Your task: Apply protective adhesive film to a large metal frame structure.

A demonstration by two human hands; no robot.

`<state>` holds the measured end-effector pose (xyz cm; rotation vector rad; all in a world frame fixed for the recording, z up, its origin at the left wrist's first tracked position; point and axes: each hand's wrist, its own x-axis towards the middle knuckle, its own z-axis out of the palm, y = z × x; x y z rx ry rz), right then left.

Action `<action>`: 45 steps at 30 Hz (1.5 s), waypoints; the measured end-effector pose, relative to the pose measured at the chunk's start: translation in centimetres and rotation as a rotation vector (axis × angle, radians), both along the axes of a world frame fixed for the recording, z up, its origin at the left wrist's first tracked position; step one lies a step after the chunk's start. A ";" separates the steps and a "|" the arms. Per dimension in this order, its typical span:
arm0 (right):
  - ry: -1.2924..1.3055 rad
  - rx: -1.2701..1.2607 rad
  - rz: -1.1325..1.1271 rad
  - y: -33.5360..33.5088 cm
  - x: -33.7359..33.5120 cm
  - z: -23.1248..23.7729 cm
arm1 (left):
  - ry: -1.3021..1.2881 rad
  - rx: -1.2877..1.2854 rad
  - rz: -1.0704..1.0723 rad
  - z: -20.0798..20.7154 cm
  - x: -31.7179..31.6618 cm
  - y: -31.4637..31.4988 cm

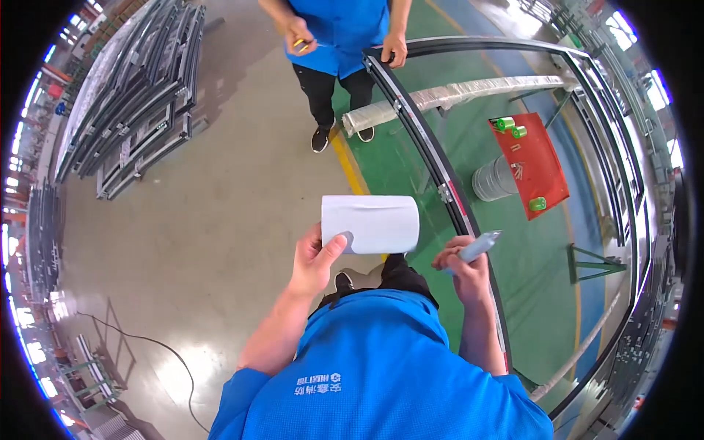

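Left hand: grip clasping a white sheet, mid-view, thumb on top.
Right hand: grip curled round a pale blue pen-like tool, right of centre.
Co-worker: top centre from here, one hand on the dark metal frame.
Red sheet: upper right, green rolls on it.

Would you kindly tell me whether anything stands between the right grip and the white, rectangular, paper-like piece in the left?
Nothing visible does: the right grip, holding a slender pale blue-grey tool, is separated from the white, rectangular, paper-like piece only by open space above green floor.
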<state>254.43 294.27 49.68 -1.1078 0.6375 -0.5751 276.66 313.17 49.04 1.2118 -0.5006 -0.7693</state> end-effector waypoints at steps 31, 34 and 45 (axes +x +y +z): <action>-0.034 0.310 0.037 -8.1 10.3 -3.5 | -0.785 0.416 0.058 0.6 2.2 -7.4; -0.077 0.255 0.116 -9.6 11.1 -3.6 | -0.692 0.480 0.084 -0.6 3.0 -9.5; -0.146 0.150 0.249 -12.6 11.7 -1.4 | -0.266 0.270 0.214 -2.5 2.5 -13.5</action>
